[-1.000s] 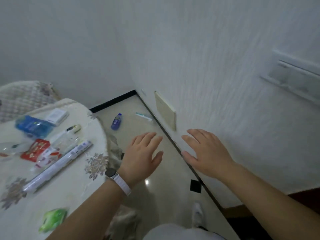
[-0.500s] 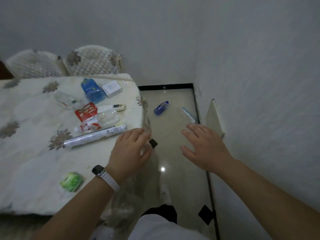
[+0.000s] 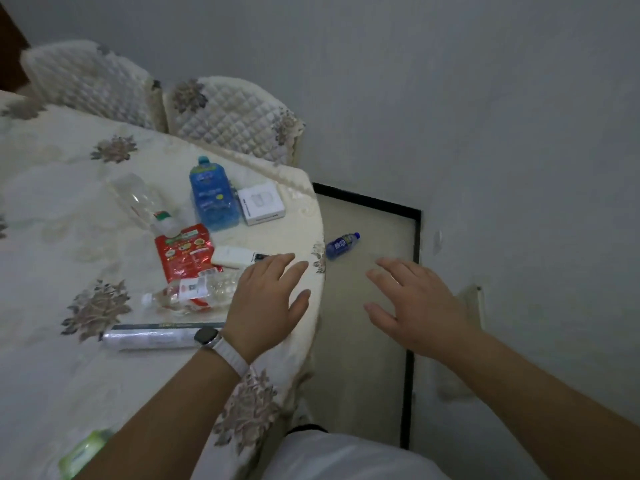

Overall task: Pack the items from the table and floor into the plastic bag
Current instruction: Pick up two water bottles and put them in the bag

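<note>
My left hand [image 3: 268,303] hovers open over the table's right edge, a watch on its wrist. My right hand [image 3: 412,303] is open over the floor, holding nothing. On the table [image 3: 52,237] lie a blue refill pouch [image 3: 212,194], a white box [image 3: 261,202], a clear empty bottle [image 3: 142,199], a red packet [image 3: 185,251], a white remote-like device [image 3: 235,256], a crushed clear bottle [image 3: 187,294], a long roll [image 3: 152,336] and a green pack [image 3: 83,453]. A small blue bottle [image 3: 341,245] lies on the floor. No plastic bag shows.
Two quilted chair backs [image 3: 228,116] stand behind the table. A white wall [image 3: 519,168] with a black skirting line [image 3: 412,289] runs close on the right, leaving a narrow strip of beige floor [image 3: 363,341]. My white-clad knee [image 3: 346,455] is at the bottom.
The view has swung left onto the table. My left hand now hangs over the table's edge near the roll and crushed bottle. Both hands stay open and empty.
</note>
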Demonstrator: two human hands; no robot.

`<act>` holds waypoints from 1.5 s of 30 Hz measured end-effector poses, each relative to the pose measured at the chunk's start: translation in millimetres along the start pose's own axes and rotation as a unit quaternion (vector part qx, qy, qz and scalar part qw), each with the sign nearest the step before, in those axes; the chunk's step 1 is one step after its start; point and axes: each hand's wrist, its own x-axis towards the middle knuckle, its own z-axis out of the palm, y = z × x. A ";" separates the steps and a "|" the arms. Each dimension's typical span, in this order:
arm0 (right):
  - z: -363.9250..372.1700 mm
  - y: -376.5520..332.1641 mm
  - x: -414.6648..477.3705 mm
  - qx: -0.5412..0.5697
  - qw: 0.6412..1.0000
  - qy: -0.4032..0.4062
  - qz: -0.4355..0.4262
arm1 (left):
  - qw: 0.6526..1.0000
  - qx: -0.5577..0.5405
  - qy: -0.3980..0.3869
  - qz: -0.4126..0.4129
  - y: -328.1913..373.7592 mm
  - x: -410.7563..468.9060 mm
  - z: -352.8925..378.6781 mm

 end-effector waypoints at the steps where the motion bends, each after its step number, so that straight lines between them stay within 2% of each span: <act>1: 0.2 0.3 18.2 -0.001 1.000 0.002 -0.011 | 1.000 0.000 0.004 -0.009 -9.2 8.3 -2.7; 9: 26.9 -31.2 130.2 0.021 0.990 -0.025 -0.135 | 0.988 0.000 0.020 -0.154 -70.0 -0.1 -12.8; 19: 75.0 -54.8 246.3 0.080 0.954 -0.061 -0.283 | 0.935 0.046 0.055 -0.348 -101.9 -10.8 -0.7; 24: 98.2 -44.8 311.8 0.108 0.926 -0.077 -0.353 | 0.885 0.069 0.043 -0.459 -90.2 10.2 10.2; 31: 125.8 -31.2 396.2 0.120 0.900 -0.143 -0.395 | 0.781 0.063 0.085 -0.615 -63.2 51.0 27.1; 37: 139.5 -48.8 422.5 0.131 0.893 -0.186 -0.389 | 0.709 0.022 0.154 -0.688 -44.3 74.7 40.6; 41: 142.5 -63.7 427.9 0.166 0.914 -0.234 -0.287 | 0.659 -0.022 0.192 -0.727 -43.6 80.5 57.1; 45: 145.5 -74.8 436.4 0.221 0.920 -0.266 -0.185 | 0.610 -0.097 0.235 -0.751 -54.7 78.3 75.3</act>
